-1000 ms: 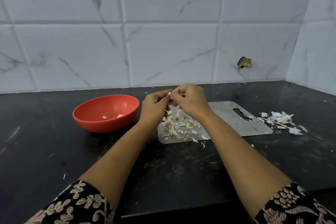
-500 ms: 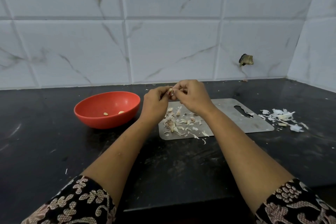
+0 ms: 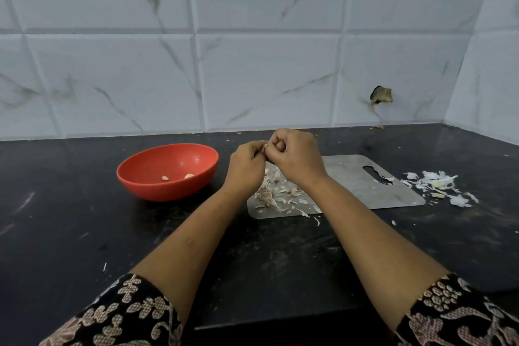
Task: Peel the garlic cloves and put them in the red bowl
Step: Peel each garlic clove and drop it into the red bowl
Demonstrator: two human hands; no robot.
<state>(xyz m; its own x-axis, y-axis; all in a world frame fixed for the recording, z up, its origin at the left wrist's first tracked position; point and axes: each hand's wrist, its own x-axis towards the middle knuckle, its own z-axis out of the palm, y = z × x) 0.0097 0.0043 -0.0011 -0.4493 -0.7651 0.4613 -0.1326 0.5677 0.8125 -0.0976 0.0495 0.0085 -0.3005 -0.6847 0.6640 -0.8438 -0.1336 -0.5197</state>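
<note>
Black worktop [image 3: 84, 233] meets a marbled tile wall [image 3: 252, 78]. Loose skins [image 3: 275, 194] litter the near-left part of the steel board [image 3: 365, 191]; a second heap of peel [image 3: 435, 185] lies right of it. Above the board, the left hand [image 3: 245, 168] and right hand [image 3: 297, 157], fingers curled, pinch one garlic clove [image 3: 265, 145]. At left, the red bowl [image 3: 168, 191] holds two peeled cloves [image 3: 165, 178], well back from the worktop's near edge.

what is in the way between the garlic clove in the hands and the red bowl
Nothing visible. The small pale garlic clove is pinched between the left hand and right hand; the round red plastic bowl sits open just left of them, with only bare black countertop between.
</note>
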